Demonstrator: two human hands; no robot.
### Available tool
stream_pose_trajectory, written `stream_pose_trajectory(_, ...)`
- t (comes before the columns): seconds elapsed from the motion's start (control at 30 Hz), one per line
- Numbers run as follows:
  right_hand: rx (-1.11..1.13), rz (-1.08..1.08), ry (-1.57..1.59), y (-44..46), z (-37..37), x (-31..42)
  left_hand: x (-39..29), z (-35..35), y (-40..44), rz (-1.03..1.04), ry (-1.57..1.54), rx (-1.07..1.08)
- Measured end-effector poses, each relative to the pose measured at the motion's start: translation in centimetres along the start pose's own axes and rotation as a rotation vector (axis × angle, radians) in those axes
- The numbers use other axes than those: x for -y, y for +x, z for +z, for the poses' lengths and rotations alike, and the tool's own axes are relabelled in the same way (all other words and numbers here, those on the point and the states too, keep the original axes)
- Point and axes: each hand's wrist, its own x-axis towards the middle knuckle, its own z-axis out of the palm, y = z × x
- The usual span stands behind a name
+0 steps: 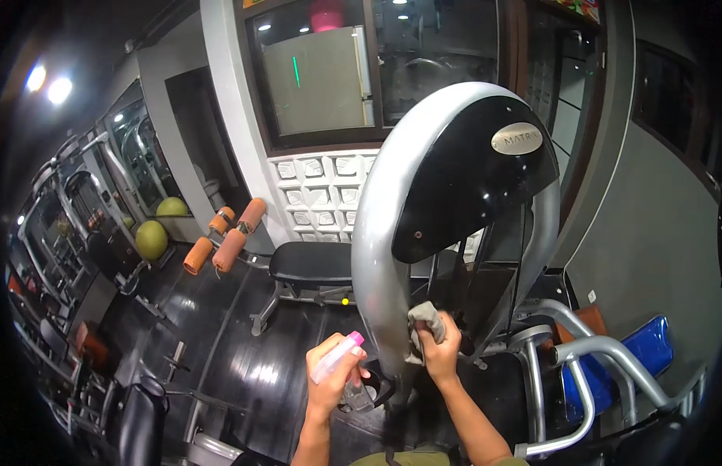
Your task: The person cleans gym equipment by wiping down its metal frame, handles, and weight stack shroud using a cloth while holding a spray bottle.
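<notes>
My left hand (327, 380) is wrapped round a clear spray bottle (359, 396) with a pink-tipped nozzle (355, 339). In my right hand (442, 349) is a crumpled grey cloth (427, 318), held against or close to the silver frame (379, 233) of a tall weight machine; whether it touches cannot be made out. The machine's black cover (474, 182) carries an oval badge (518, 139) that reads MATRIX in part. My fingers hide some of the bottle and the cloth.
Behind the machine stands a black bench (310, 262) with orange foam rollers (240, 239). To the right are curved silver bars (610, 349) and a blue pad (648, 349). Yellow-green exercise balls (152, 240) and more gym machines line the left side.
</notes>
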Motion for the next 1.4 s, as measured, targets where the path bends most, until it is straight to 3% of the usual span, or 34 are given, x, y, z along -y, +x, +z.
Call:
stream_pose_trajectory(0.13, 0.056, 0.141, 0.047, 2.8, -0.1, -0.5, 0.0, 0.3, 0.5, 0.017, 0.003, 0.035)
stream_pose_trajectory(0.2, 0.107, 0.337, 0.224, 5.4, 0.6, 1.9, -0.1, 0.8, 0.9, 0.038, 0.015, 0.047)
stream_pose_trajectory(0.27, 0.026, 0.206, 0.269, 6.5, 1.6, -0.6, -0.3, 1.2, 1.1, 0.051, 0.021, 0.052)
stream_pose_trajectory(0.4, 0.217, 0.264, 0.236, 4.7, -0.5, -2.0, -0.4, 1.5, 1.5, 0.062, 0.030, 0.055)
stream_pose_trajectory(0.5, 0.225, 0.340, 0.300, 2.8, -1.8, -1.9, -0.5, 1.9, 1.9, 0.054, 0.037, 0.022)
stream_pose_trajectory(0.63, 0.228, 0.300, 0.121, 5.0, -1.3, -1.3, -0.1, 2.5, 2.2, 0.071, 0.090, 0.012)
stream_pose_trajectory(0.73, 0.176, 0.258, 0.393, 6.8, 0.9, -0.3, -0.2, 3.0, 2.2, 0.091, 0.069, 0.009)
stream_pose_trajectory(0.87, 0.200, 0.204, 0.270, 4.5, -0.5, 0.9, -0.7, 3.5, 1.9, 0.093, 0.098, -0.069)
stream_pose_trajectory(0.9, 0.203, 0.050, 0.000, 2.8, -1.1, -0.9, -0.8, 3.5, 1.9, 0.090, 0.106, -0.090)
stream_pose_trajectory(0.93, 0.146, -0.264, -0.047, 2.5, -1.6, -0.3, -0.9, 3.6, 2.0, 0.084, 0.113, -0.110)
stream_pose_trajectory(1.07, 0.148, -0.494, -0.156, 4.1, -1.4, 2.0, -1.5, 4.0, 2.0, 0.103, 0.091, -0.118)
stream_pose_trajectory(1.23, -0.044, -0.385, -0.127, 7.7, 1.2, 5.2, -1.6, 4.0, 2.3, 0.134, 0.153, -0.118)
stream_pose_trajectory(1.4, 0.314, -0.675, -0.327, 4.4, -0.6, 4.8, -1.0, 2.3, 2.6, 0.169, 0.070, -0.056)
